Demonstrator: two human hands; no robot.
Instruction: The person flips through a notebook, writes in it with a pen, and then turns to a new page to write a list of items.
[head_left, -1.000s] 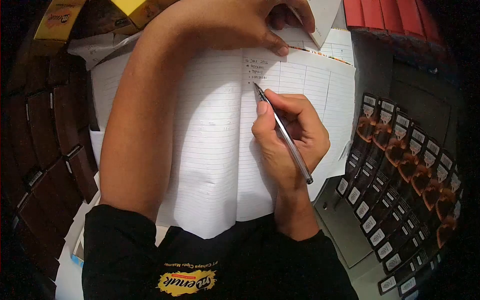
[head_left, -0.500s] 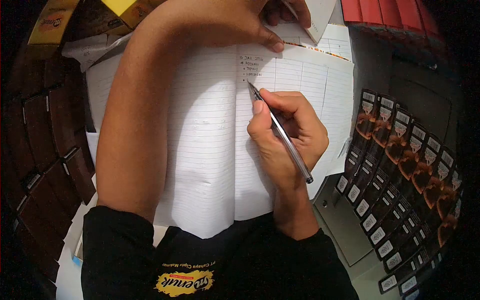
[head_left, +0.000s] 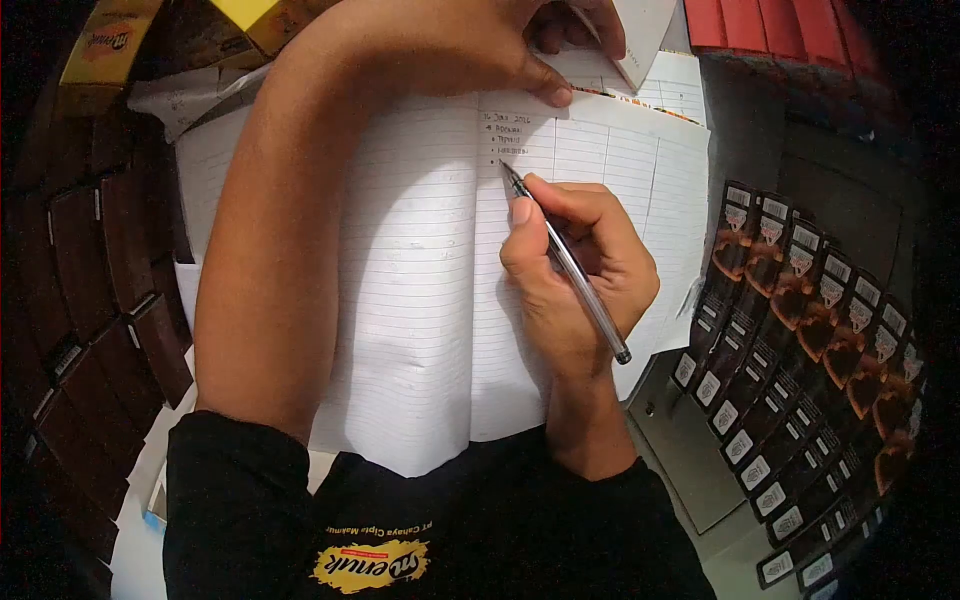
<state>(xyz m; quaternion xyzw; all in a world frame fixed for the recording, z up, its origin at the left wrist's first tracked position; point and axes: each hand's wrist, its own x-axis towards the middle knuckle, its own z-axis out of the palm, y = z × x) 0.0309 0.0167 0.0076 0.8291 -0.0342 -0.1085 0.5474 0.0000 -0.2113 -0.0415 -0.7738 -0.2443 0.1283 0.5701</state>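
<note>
Keeps pen [head_left: 573, 270] by last bullet [head_left: 492, 161] in notebook [head_left: 410, 300], barely shifted since half a second ago. Pinches it snugly in right hand [head_left: 612, 272], with tip jutting ahead. Curls left hand [head_left: 515, 50] at notebook's top edge, with hold unclear.

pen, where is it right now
In the head view, just right of centre, the pen is in the right hand, its tip at the handwritten list near the top of the open notebook.
</note>
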